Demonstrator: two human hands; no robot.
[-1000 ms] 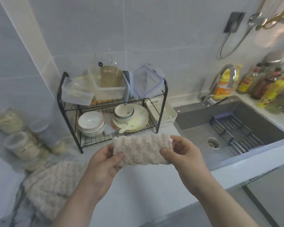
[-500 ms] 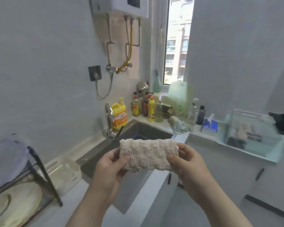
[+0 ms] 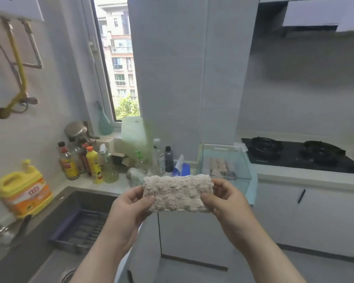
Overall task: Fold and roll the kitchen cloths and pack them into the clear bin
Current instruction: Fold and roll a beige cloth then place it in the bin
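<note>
A rolled beige kitchen cloth (image 3: 177,193) is held level in the air at chest height. My left hand (image 3: 129,207) grips its left end and my right hand (image 3: 227,201) grips its right end, thumbs in front. Beyond it, the clear bin (image 3: 241,160) stands on the counter between the bottles and the stove. Several rolled cloths (image 3: 219,166) lie inside the bin. The cloth is apart from the bin, nearer to me.
A grey sink (image 3: 55,231) with a dark rack (image 3: 80,229) lies at lower left. A yellow detergent jug (image 3: 25,190) and several bottles (image 3: 86,162) line the counter. A black gas stove (image 3: 298,154) sits right of the bin. White cabinets (image 3: 314,217) stand below.
The view has swung right from the dish rack past the sink to the corner counter. Both hands kept the same hold on the rolled cloth; the clear bin now sits just behind it.
</note>
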